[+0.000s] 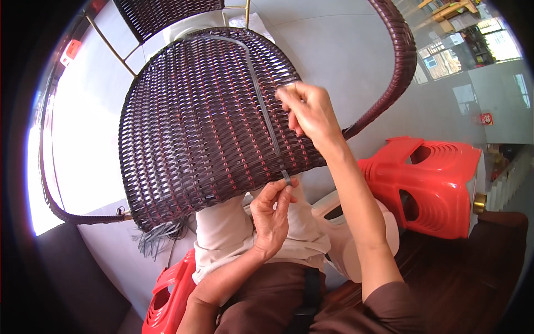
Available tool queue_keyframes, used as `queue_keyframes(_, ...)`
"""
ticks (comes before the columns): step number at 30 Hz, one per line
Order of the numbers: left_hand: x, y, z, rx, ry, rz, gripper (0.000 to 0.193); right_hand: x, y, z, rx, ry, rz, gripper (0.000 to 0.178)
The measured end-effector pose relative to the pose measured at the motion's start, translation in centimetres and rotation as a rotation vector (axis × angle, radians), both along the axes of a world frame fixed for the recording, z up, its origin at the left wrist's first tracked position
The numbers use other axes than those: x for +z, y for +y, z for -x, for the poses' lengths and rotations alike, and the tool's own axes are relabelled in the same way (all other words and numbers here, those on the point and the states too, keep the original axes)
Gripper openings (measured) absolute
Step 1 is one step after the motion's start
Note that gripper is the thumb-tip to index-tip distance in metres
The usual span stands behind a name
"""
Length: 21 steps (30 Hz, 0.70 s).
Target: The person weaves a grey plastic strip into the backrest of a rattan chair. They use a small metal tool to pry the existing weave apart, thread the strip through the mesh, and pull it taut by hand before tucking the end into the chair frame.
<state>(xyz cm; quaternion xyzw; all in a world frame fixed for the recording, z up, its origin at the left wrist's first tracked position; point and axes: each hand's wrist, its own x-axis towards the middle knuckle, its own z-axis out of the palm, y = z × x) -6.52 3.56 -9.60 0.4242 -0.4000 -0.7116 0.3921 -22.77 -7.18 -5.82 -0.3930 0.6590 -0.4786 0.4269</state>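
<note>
A dark brown woven wicker chair seat [206, 128] lies in front of me, above my knees. A flat grey strip [259, 94] runs across its weave from the far edge to the near edge. At the near edge my left hand [271, 218] pinches the strip's end between thumb and fingers. My right hand [312, 114] is over the seat's right side, fingers curled together. Whatever its fingertips may hold is too small to make out. A thick wrapped armrest [401, 61] curves round beyond the right hand.
Red plastic stools [428, 178] [169, 295] stand to the right and lower left. A pale plastic stool [356, 250] is beside my leg. Loose grey strips [161, 238] lie on the floor below the seat's left corner. A woven chair back [167, 16] rises at the far side.
</note>
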Motion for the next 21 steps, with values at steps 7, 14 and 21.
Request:
queue_keyframes(7, 0.0, 0.1, -0.5, 0.004, -0.016, 0.006, 0.015, 0.3, 1.1, -2.1, 0.16, 0.186, -0.19, 0.028)
queue_keyframes(14, -0.9, 1.0, -0.4, -0.002, -0.113, 0.185, 0.022, -0.6, 1.1, -1.9, 0.196, -0.046, -0.013, 0.023)
queue_keyframes(21, -0.6, 1.2, -0.4, 0.009, -0.23, 0.429, 0.03, -2.0, 0.5, -2.5, 0.049, 0.039, 0.225, 0.02)
